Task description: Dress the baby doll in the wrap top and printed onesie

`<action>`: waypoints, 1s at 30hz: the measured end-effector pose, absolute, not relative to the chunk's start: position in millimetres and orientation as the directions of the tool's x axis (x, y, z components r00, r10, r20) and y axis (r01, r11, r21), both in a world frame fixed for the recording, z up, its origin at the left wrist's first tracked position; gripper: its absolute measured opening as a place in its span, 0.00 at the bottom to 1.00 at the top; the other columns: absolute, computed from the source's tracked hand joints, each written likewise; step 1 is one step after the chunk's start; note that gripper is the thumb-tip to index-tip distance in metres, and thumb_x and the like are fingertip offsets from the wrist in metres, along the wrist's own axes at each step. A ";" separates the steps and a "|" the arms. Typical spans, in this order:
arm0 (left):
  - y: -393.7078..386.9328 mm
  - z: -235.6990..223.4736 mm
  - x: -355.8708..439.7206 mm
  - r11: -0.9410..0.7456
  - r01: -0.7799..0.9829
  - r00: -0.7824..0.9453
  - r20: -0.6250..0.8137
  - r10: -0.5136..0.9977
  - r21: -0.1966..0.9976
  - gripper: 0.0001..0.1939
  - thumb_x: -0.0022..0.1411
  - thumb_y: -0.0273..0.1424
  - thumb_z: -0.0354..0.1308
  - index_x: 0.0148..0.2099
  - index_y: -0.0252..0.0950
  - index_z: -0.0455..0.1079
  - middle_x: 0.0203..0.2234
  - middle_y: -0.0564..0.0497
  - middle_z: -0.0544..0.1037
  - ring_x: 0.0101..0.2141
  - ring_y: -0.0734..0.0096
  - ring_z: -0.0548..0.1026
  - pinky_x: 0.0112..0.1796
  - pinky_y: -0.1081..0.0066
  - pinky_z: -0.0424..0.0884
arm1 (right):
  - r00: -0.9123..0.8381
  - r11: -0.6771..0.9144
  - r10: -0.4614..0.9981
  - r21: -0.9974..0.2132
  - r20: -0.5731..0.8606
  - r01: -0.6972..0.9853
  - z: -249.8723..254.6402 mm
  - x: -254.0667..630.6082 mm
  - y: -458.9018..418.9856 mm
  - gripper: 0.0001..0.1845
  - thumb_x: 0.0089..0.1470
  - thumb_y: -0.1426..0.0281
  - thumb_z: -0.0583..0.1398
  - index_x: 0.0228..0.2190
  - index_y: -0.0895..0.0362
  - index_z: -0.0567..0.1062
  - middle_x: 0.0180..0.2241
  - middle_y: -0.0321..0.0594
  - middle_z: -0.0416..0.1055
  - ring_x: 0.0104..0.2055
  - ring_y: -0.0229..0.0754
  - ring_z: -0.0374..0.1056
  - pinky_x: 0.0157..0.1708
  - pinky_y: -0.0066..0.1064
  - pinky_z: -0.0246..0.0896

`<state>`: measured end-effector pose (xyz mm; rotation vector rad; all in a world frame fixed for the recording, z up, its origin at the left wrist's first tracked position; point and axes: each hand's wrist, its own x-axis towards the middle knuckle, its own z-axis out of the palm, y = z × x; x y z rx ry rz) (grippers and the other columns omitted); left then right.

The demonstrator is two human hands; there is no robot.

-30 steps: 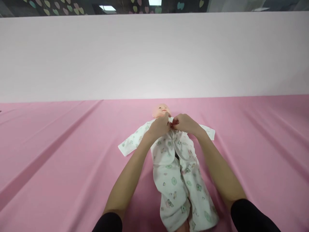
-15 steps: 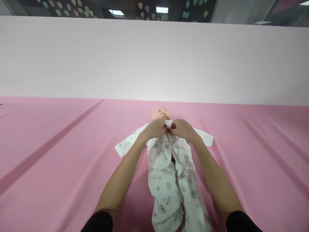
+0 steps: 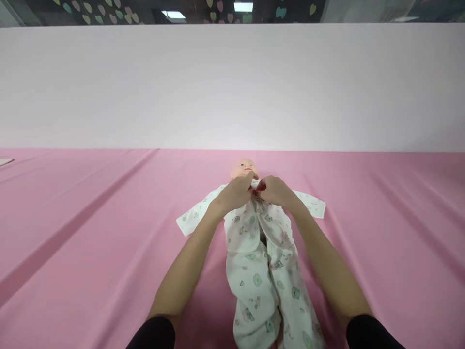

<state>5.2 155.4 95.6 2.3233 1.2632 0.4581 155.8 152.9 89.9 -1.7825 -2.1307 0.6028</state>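
Observation:
A baby doll [image 3: 244, 167] lies on its back, head away from me, dressed in a white printed baby jacket [image 3: 242, 231] and matching printed trousers [image 3: 256, 286]. Near the doll's neck, my left hand [image 3: 237, 193] pinches the left front edge of the jacket. Close beside it, my right hand [image 3: 275, 190] has its fingers closed on the opposite edge, almost touching the left. The small fastening between the fingertips is hidden. Below my hands the jacket fronts part, and a dark gap shows between them. Both sleeves spread out sideways.
Under the doll stretches a pink padded sheet [image 3: 109, 232] with long creases. A white wall panel [image 3: 232, 87] rises behind it, with dark glass and heart stickers above. At the far left edge lies a pale flat object [image 3: 5, 161].
Both hands stay at the jacket's neck, with the right fingers shifted slightly. The whole view has moved a little, so more of the pale object at the left shows.

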 end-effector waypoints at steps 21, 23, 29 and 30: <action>158.8 87.8 9.9 -0.468 0.490 0.509 0.194 0.839 0.736 0.18 0.56 0.21 0.44 0.49 0.40 0.55 0.34 0.50 0.73 0.31 0.72 0.72 0.28 0.74 0.66 | -0.220 0.223 0.970 -0.717 0.099 0.661 93.4 165.3 142.6 0.15 0.46 0.79 0.53 0.38 0.56 0.69 0.35 0.39 0.73 0.28 0.35 0.68 0.23 0.23 0.58; 158.1 87.4 12.4 -0.506 0.446 0.537 0.232 0.811 0.739 0.16 0.56 0.20 0.43 0.46 0.39 0.57 0.36 0.49 0.73 0.32 0.74 0.72 0.29 0.74 0.66 | -0.186 0.232 0.973 -0.621 0.138 0.749 97.2 165.5 138.8 0.13 0.48 0.77 0.53 0.36 0.56 0.70 0.36 0.39 0.73 0.30 0.35 0.68 0.25 0.24 0.57; 151.2 96.6 7.7 -0.371 0.468 0.630 -0.008 0.776 0.802 0.18 0.58 0.23 0.42 0.51 0.40 0.55 0.34 0.49 0.74 0.28 0.74 0.73 0.28 0.73 0.70 | -0.181 0.178 0.983 -0.315 0.019 0.932 108.0 165.9 125.0 0.08 0.48 0.70 0.54 0.21 0.58 0.68 0.23 0.39 0.70 0.25 0.38 0.64 0.22 0.27 0.49; 149.4 99.5 5.0 -0.327 0.497 0.648 -0.093 0.756 0.804 0.18 0.58 0.24 0.42 0.51 0.40 0.55 0.34 0.50 0.74 0.28 0.74 0.74 0.27 0.73 0.70 | -0.229 0.202 0.972 -0.318 -0.052 0.926 108.4 165.9 123.1 0.08 0.47 0.70 0.55 0.19 0.58 0.68 0.21 0.38 0.69 0.23 0.37 0.63 0.21 0.27 0.48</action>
